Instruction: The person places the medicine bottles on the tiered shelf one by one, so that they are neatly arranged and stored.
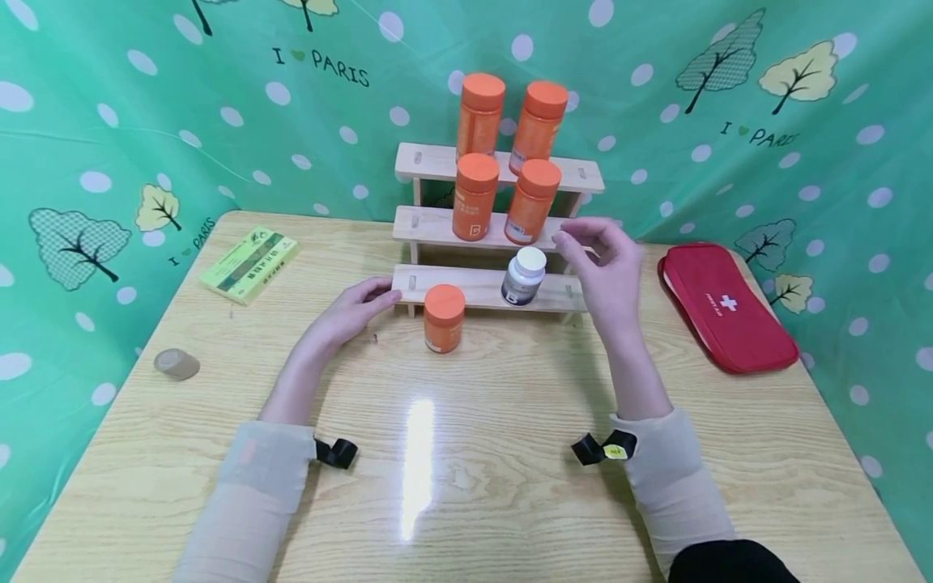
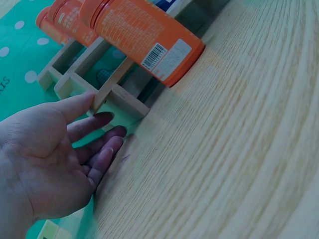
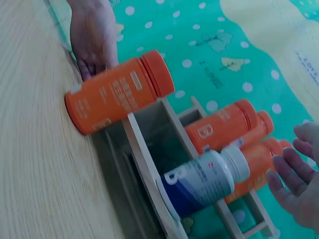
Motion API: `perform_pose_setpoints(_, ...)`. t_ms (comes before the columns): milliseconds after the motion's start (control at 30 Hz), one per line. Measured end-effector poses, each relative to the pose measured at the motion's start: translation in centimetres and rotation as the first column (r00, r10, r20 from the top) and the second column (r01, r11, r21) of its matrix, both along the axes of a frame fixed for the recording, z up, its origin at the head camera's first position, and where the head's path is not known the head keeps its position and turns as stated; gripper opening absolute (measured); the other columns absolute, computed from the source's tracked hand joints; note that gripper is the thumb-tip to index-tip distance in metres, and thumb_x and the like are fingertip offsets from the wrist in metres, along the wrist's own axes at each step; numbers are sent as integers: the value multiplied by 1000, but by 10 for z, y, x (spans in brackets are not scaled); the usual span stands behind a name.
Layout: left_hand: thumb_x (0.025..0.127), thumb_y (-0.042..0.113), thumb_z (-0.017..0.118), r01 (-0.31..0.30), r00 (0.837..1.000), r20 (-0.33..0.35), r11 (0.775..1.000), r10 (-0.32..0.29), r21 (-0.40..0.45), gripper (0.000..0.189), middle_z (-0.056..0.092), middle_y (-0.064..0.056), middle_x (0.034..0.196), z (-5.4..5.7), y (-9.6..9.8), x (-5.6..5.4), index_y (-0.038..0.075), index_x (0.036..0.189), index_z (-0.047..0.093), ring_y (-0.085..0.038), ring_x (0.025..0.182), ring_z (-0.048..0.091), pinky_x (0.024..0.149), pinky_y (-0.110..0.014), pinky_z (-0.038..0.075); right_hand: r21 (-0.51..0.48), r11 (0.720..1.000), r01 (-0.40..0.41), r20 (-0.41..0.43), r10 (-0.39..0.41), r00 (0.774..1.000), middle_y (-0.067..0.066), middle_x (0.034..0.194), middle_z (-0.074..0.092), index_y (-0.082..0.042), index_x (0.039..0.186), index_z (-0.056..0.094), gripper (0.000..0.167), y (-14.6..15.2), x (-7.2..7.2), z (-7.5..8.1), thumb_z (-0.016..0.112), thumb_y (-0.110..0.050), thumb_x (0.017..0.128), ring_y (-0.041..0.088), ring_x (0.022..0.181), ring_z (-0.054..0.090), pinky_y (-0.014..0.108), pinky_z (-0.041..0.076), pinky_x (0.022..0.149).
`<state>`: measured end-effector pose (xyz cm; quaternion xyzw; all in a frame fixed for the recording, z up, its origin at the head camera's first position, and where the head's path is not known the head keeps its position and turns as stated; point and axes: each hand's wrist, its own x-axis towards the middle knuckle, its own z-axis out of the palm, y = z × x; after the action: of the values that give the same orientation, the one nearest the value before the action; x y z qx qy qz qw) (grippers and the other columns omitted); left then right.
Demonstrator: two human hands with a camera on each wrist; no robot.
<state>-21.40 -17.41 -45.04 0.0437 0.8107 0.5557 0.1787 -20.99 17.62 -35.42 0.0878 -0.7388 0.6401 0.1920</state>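
Note:
A three-tier wooden rack (image 1: 477, 285) stands at the back of the table. My left hand (image 1: 357, 308) is at the left end of its lowest tier; in the left wrist view the thumb (image 2: 79, 105) touches the board's end, with the other fingers loosely bent below. My right hand (image 1: 608, 271) hovers beside the rack's right end, its fingers holding nothing. A white-capped bottle (image 1: 522, 277) with a dark blue base stands on the lowest tier. In front of the rack an orange bottle (image 1: 444, 320) is upright on the table. Orange bottles also stand on the middle tier (image 1: 503, 231) and top tier (image 1: 506, 164).
A green-and-yellow box (image 1: 250, 264) lies at the back left, with a small greyish cylinder-like object (image 1: 176, 364) nearer on the left. To the right is a red first aid pouch (image 1: 729, 308). A green patterned cloth (image 1: 306, 121) hangs behind the table.

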Motion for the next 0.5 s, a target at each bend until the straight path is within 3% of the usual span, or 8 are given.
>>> perform_pose_setpoints(300,106,43,55,1,1000,3,1000,-1,4,61,42,-18,161,0,-1,0,9,155,42,-37,153,34,128,-54,26,77,989,-128,-24,130,991,9,112,71,-1,114,71,22,-36,14,-1,74,-12,95,15,101,69,22,58,88)
perform_pose_setpoints(500,106,42,55,5,1000,1,1000,-5,6,61,42,-18,160,0,0,-1,9,155,42,-37,152,35,128,-55,27,201,945,-257,25,257,966,13,112,71,-2,121,68,30,-58,16,-14,76,-12,94,17,102,68,28,61,90)
